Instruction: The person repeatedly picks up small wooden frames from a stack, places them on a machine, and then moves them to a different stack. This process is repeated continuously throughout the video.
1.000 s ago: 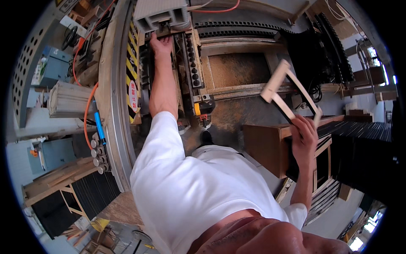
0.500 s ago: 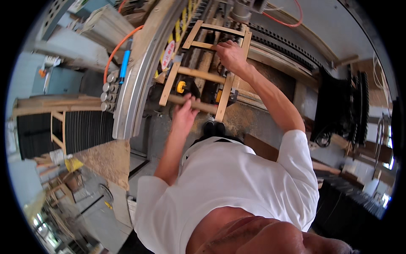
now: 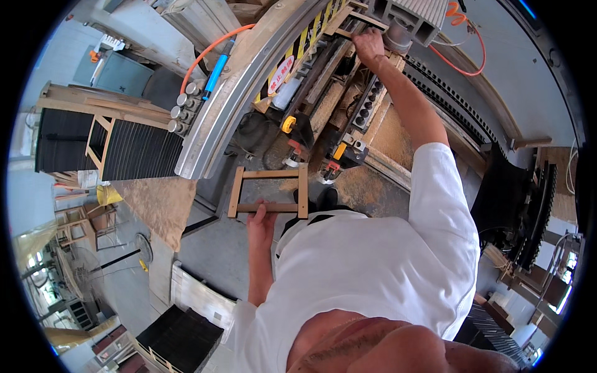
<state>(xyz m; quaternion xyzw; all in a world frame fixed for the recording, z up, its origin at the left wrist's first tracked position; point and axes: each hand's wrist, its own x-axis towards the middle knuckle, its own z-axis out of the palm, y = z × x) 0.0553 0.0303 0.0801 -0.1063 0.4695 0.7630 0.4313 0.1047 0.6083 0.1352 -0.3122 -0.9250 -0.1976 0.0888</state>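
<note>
My left hand (image 3: 261, 222) grips the lower rail of a small rectangular wooden frame (image 3: 268, 192) and holds it low, in front of my white shirt and beside the machine. My right hand (image 3: 369, 45) is stretched far out over the woodworking machine (image 3: 323, 93). Its fingers curl on a wooden rail (image 3: 349, 17) lying under the grey machine head (image 3: 410, 15). Which part of that wooden piece it grips is partly hidden by the hand.
Sawdust (image 3: 388, 130) covers the machine bed. A curved metal guard (image 3: 217, 130) with a yellow-black strip (image 3: 305, 43) and an orange hose (image 3: 211, 46) runs along the left. Stacks of black slatted panels stand at left (image 3: 130, 152), at the bottom (image 3: 180, 339) and at right (image 3: 516, 199).
Both hands held a wooden frame on the machine. Now my left hand has brought a frame down toward my body, and my right hand has reached further up under the machine head.
</note>
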